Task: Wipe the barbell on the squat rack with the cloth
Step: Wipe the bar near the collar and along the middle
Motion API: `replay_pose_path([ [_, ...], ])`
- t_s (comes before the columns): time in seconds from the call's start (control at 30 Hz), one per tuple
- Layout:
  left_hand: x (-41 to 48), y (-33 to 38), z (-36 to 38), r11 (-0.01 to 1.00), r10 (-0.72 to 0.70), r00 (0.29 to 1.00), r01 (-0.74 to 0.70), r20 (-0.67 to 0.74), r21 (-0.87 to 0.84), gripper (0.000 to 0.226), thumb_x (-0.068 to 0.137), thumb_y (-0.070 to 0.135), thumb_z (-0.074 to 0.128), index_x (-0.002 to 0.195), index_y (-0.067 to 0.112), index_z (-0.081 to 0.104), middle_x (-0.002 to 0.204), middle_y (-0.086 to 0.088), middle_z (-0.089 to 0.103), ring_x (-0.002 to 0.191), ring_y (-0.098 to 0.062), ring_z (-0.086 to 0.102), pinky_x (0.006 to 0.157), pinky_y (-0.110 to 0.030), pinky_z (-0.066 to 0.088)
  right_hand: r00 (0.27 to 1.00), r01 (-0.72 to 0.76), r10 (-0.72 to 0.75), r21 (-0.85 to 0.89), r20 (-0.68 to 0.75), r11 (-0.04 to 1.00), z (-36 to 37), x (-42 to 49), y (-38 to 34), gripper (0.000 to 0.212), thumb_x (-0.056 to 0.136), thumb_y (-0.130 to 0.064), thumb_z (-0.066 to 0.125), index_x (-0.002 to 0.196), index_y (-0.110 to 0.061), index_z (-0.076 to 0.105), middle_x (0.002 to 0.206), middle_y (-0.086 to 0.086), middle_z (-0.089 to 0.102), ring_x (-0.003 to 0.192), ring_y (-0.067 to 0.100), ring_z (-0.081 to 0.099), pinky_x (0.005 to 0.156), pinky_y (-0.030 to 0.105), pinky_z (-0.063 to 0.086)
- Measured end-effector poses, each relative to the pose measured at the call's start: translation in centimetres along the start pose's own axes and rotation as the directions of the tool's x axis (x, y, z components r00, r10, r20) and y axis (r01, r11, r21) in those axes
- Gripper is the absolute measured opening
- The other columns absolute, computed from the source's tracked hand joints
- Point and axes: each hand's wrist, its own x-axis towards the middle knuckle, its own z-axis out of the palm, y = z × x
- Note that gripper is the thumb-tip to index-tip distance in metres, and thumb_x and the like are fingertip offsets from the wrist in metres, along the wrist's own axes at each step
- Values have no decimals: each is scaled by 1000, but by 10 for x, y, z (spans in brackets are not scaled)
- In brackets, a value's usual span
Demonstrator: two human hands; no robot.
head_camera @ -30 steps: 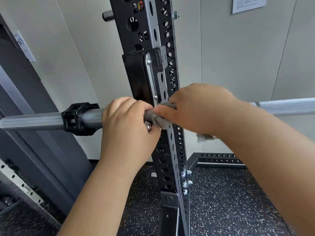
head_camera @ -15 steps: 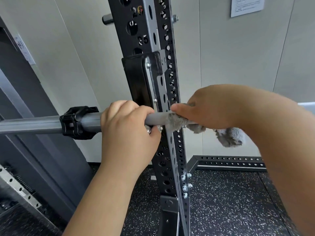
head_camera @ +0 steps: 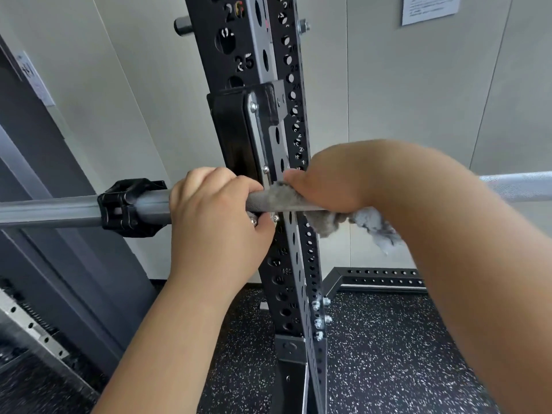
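Observation:
The steel barbell (head_camera: 53,212) lies level across the black squat rack upright (head_camera: 254,55), resting in its black hook. A black collar clamp (head_camera: 128,207) sits on the sleeve at the left. My left hand (head_camera: 215,222) grips the bar just right of the clamp, fingers curled over the top. My right hand (head_camera: 334,180) holds a fluffy grey cloth (head_camera: 328,222) wrapped on the bar at the upright, with a loose end hanging below my wrist. The bar's knurled shaft shows again at the far right (head_camera: 519,186).
Grey wall panels stand behind the rack, with a paper notice (head_camera: 430,7) at the top right. A perforated black base beam (head_camera: 385,280) lies on the speckled black rubber floor (head_camera: 388,354). A dark slanted frame (head_camera: 59,264) fills the left side.
My right hand has slid the cloth back and forth along the bar by the upright, first right, then slightly left. My left hand keeps its grip. The camera has shifted a little.

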Motion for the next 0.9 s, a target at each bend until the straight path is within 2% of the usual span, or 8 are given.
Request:
replay_pose_path([
  [0.07,0,0,-1,1000,0,1000,0,4,9,19,76,32,79,94,30,72,90,12,59,106,-24,50,99,-42,37,988,30,-29,7,-152,1000,4,4,-12,31,113,-26,32,138,-17,47,72,-1,51,65,16,51,70,34,48],
  [0.2,-1,-1,-1,1000,11,1000,-11,4,9,18,76,36,77,92,30,72,89,12,59,105,-25,51,97,-42,36,945,45,-102,-187,-310,981,18,-23,3,36,110,-47,22,92,-27,46,80,-4,48,79,24,54,71,37,53],
  [0.33,-1,-2,0,1000,2,1000,-3,-6,-2,16,81,42,76,92,32,73,89,14,58,105,-23,51,97,-41,37,918,7,-85,-198,-387,980,23,-38,6,44,103,-65,20,100,-41,56,82,-7,54,80,21,57,62,34,47],
  [0.4,-1,-1,0,1000,7,1000,-7,13,-11,15,82,43,75,94,34,73,87,15,57,104,-21,50,96,-41,38,918,55,-146,-248,-368,967,20,-34,-2,21,103,-65,26,86,-57,36,84,-5,51,78,21,56,62,33,49],
  [0.53,-3,-3,-2,1000,-1,999,1,41,-3,23,80,42,77,103,37,74,90,15,56,108,-20,50,98,-39,37,861,82,-232,-328,-452,941,30,-28,4,46,98,-70,38,93,-26,44,89,-8,51,81,19,50,58,32,37],
  [0.63,-4,-3,-2,1000,3,999,-2,42,-9,27,80,40,79,106,36,75,92,14,59,112,-20,50,102,-39,36,877,26,-162,-291,-453,956,32,-45,26,44,94,-73,44,94,-29,49,85,-10,53,84,18,57,62,31,43],
  [0.77,-5,0,0,1000,12,1000,-12,17,-3,28,81,36,80,108,32,75,97,12,64,116,-21,51,105,-41,36,858,-47,-152,-370,-490,928,33,-43,23,50,94,-75,42,91,-25,46,78,-7,46,80,21,52,59,31,32],
  [0.9,-6,1,-4,999,49,998,-50,44,17,31,83,37,80,114,33,74,112,15,68,122,-22,53,112,-48,33,820,25,-227,-363,-526,931,41,-35,18,49,95,-74,40,97,-26,41,89,-8,45,85,19,47,67,33,35],
])
